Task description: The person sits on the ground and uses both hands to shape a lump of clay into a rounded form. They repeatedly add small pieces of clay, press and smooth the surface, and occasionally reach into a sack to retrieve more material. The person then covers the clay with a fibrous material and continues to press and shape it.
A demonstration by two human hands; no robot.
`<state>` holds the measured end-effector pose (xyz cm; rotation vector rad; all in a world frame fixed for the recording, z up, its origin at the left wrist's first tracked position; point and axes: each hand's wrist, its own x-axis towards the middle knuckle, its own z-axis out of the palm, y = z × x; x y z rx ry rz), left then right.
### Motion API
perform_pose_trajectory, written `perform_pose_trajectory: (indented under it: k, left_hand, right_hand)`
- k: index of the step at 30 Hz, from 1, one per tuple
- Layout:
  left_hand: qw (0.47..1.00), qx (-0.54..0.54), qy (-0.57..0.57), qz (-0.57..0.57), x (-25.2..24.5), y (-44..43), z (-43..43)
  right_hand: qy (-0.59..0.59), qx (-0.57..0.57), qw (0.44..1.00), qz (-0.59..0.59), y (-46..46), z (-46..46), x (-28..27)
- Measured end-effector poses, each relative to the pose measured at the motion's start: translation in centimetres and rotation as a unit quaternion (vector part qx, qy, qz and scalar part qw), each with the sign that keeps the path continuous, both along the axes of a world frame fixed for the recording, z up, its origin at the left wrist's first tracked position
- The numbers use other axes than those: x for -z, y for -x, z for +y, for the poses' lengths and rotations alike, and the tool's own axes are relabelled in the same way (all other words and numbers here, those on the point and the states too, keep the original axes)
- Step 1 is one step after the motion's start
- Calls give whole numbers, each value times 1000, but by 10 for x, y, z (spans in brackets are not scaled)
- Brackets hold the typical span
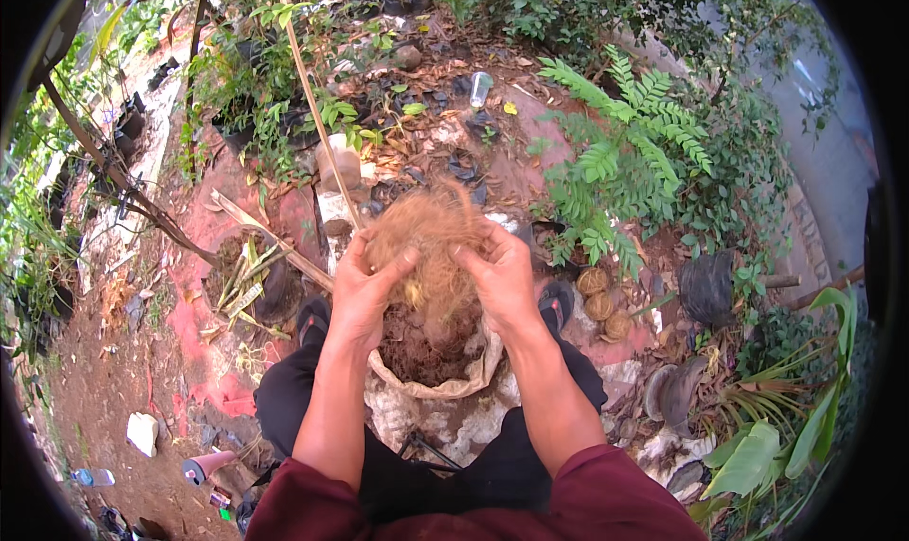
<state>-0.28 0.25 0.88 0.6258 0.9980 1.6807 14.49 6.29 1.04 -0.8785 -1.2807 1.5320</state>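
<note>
A loose tuft of brown coconut fibre (426,236) is held up between both of my hands. My left hand (366,285) pinches its left side between thumb and fingers. On the right side, my right hand (501,275) grips it the same way, thumb in front. Below the hands, between my legs, stands a sack with a rolled rim (440,390), and dark brown fibrous material (419,360) fills what I can see of it. The fibre and my hands hide the sack's far side.
Three fibre balls (599,305) lie right of my foot. A long thin stick (312,101) slants beyond the sack, near a whitish pot (339,161). A pink tumbler (208,466) and a plastic bottle (94,477) lie at lower left. Leafy plants (632,129) crowd the right.
</note>
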Motion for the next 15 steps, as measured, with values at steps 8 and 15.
perform_pose_trajectory:
  k: [8, 15]
  left_hand:
    - [975, 113, 32, 186, -1, 9, 1]
    - [989, 33, -102, -101, 3, -5, -2]
  right_hand:
    - [-3, -48, 999, 2, -8, 1, -9]
    - [84, 27, 989, 118, -3, -2, -2]
